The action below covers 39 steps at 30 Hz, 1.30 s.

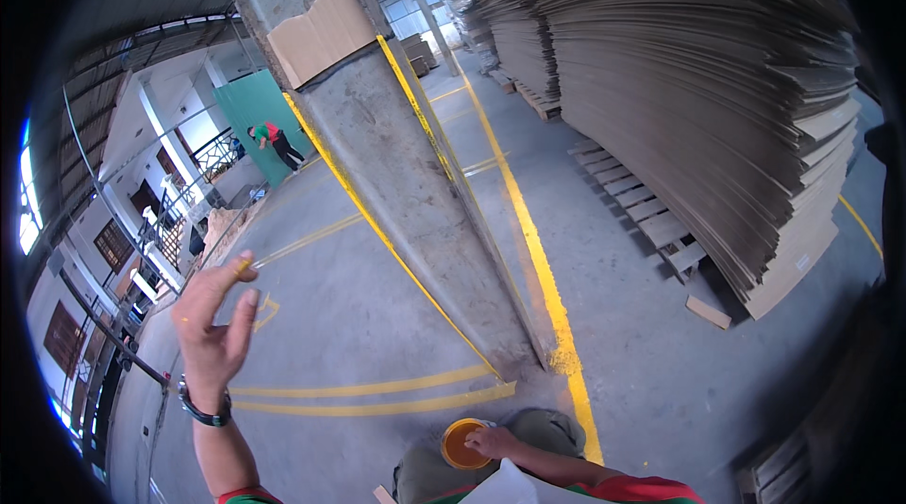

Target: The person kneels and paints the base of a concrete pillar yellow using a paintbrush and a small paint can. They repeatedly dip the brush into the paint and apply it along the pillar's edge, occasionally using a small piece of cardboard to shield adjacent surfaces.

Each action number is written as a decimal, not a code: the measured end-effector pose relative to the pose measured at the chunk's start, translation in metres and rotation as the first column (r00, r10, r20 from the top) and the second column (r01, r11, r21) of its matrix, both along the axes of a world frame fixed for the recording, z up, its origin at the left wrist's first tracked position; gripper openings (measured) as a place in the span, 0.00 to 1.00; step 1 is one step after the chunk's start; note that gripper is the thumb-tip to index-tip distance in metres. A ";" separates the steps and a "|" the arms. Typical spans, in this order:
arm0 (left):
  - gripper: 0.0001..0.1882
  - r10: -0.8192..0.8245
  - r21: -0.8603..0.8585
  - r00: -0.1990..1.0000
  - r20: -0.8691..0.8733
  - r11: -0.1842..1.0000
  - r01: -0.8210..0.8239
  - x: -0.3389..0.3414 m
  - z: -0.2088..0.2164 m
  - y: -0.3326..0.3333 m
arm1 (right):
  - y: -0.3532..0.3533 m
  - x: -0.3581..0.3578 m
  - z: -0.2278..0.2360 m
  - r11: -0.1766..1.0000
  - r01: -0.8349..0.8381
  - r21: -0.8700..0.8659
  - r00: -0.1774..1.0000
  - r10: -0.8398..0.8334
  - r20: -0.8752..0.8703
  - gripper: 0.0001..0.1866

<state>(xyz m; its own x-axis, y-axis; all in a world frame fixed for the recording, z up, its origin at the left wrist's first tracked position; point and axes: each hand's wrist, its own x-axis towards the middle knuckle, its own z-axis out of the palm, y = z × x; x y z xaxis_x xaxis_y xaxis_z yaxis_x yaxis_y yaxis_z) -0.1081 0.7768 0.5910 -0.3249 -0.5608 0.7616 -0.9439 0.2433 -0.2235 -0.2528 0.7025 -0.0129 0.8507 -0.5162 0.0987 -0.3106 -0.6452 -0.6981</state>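
My left hand (pixel 215 320) is raised at the left, holding nothing. Its fingers are bent and apart from the thumb, with yellow paint on the fingertips and a dark watch on the wrist. Low in the middle, my right hand (pixel 491 444) grips the right rim of a small round yellow tub (pixel 463 444) with an orange-brown inside. The tub is at my lap, between my knees. In front of me stands a grey steel column (pixel 396 193), its edges painted yellow low down. A torn piece of cardboard (pixel 321 32) covers part of the column higher up.
Yellow lines (pixel 533 249) run along the grey floor. Tall stacks of flat cardboard (pixel 679 117) stand on wooden pallets (pixel 642 207) at the right, with a loose wood piece (pixel 708 311) nearby. Farther left, a person (pixel 276 141) bends beside a green panel (pixel 255 117).
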 end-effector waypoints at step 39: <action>0.18 0.161 0.272 0.807 -0.569 0.962 -0.001 0.107 -0.152 0.062 | 0.037 0.021 -0.007 0.998 -0.049 -0.038 0.987 0.042 -0.158 0.17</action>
<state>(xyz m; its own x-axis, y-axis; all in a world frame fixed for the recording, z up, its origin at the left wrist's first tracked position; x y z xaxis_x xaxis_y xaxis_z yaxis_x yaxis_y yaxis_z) -0.0013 0.8388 0.4392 0.1884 -0.7591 0.6232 -0.8936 0.1307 0.4293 -0.2318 0.7394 -0.0200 0.8799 -0.4749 -0.0172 -0.3837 -0.6887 -0.6152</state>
